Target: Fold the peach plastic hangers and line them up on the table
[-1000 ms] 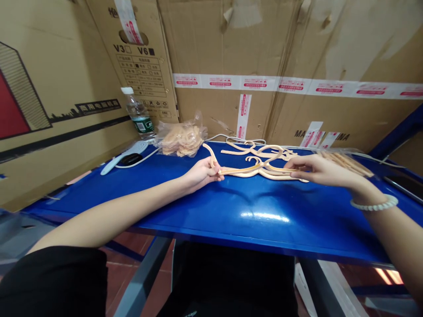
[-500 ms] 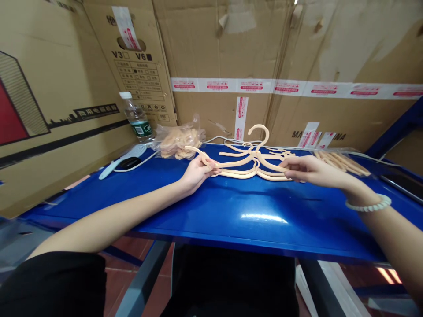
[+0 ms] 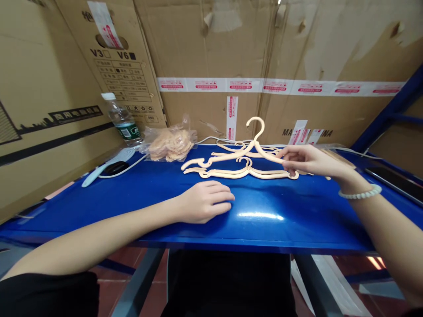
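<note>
A cream plastic clothes hanger (image 3: pixel 230 156) is raised above the blue table (image 3: pixel 185 229), its hook up and its left arm free. My right hand (image 3: pixel 302 159) pinches this hanger near the end of its right arm. Another cream hanger (image 3: pixel 228 175) lies flat just in front of and below it, and further cream hangers are partly hidden behind. My left hand (image 3: pixel 208 202) is off the hanger, palm down low over or on the table, with its fingers stretched out and holding nothing.
Behind the hangers on the left sit a clear bag (image 3: pixel 170 144) of cream pieces, a water bottle (image 3: pixel 124 121) and a light-blue handled object (image 3: pixel 109 166). A dark phone-like slab (image 3: pixel 396 182) lies at right. Cardboard (image 3: pixel 211 48) walls the back; a white cable (image 3: pixel 206 140) runs along it.
My left hand has let go of the hanger's left arm and moved down toward me. My right hand still holds the hanger. The view has shifted slightly right.
</note>
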A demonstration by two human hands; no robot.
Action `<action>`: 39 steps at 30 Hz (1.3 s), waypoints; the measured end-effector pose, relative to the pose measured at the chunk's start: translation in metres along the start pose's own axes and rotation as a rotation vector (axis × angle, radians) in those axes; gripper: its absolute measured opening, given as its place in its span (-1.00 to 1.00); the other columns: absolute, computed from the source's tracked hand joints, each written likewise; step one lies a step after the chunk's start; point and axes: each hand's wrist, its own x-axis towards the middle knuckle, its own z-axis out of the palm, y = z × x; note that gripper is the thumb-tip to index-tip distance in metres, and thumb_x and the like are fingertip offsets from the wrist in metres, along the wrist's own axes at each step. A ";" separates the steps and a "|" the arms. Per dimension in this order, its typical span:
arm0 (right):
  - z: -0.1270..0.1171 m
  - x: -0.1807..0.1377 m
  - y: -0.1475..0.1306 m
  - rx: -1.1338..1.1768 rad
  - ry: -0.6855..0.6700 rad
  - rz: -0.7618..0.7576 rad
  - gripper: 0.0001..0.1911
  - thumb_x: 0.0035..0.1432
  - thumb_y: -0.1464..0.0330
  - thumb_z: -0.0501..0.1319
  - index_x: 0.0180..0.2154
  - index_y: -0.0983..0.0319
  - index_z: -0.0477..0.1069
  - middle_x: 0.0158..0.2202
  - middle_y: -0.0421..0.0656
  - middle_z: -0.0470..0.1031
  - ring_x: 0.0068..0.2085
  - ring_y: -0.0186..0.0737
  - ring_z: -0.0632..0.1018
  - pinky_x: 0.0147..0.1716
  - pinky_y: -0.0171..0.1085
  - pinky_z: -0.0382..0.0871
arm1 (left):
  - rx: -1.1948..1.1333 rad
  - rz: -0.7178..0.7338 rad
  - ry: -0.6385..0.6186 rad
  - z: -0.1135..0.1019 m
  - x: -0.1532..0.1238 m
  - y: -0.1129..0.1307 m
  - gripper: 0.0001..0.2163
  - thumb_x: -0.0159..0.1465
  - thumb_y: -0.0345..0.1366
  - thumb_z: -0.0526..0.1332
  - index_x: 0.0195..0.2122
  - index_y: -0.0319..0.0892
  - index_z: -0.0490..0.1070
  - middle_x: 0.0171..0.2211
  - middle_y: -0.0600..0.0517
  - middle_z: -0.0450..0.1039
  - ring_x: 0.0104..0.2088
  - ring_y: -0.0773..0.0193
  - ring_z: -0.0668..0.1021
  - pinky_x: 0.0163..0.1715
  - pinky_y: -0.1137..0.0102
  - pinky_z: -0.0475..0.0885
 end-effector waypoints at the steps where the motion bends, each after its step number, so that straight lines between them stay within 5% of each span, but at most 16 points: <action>1: 0.001 0.001 0.002 0.000 -0.038 0.002 -0.52 0.22 -0.03 0.32 -0.07 0.22 0.43 -0.45 -0.17 0.53 -0.43 -0.17 0.56 -0.47 -0.24 0.38 | 0.024 0.017 -0.040 0.000 0.000 0.002 -0.81 0.32 -0.40 0.18 -0.18 -0.05 0.58 0.06 -0.13 0.57 0.10 -0.04 0.56 0.18 0.06 0.42; 6: 0.005 0.007 0.012 -0.074 -0.197 0.021 -0.61 0.17 0.02 0.34 -0.29 0.21 0.42 -0.44 -0.15 0.55 -0.43 -0.18 0.56 -0.51 -0.29 0.32 | 0.055 -0.032 0.003 -0.002 0.001 -0.006 -0.83 0.33 -0.33 0.20 -0.13 -0.08 0.58 0.12 -0.17 0.53 0.19 -0.11 0.49 0.26 -0.03 0.31; 18: 0.010 0.014 0.027 -0.580 -0.171 0.002 -0.77 0.06 0.18 0.28 -0.40 0.20 0.57 -0.39 -0.13 0.59 -0.38 -0.12 0.55 -0.38 -0.23 0.32 | 0.056 -0.065 0.007 -0.003 -0.001 -0.019 -0.77 0.38 -0.28 0.21 0.02 -0.08 0.54 0.18 -0.18 0.48 0.20 -0.10 0.48 0.26 0.01 0.30; 39: 0.002 0.017 0.042 -0.499 -0.095 0.097 -0.71 0.12 0.11 0.26 -0.36 0.22 0.51 -0.43 -0.10 0.57 -0.41 -0.11 0.55 -0.43 -0.23 0.30 | 0.041 -0.184 -0.145 -0.001 -0.008 -0.030 -0.57 0.47 -0.09 0.13 0.32 -0.02 0.32 0.45 -0.13 0.10 0.47 -0.08 0.08 0.43 -0.10 -0.08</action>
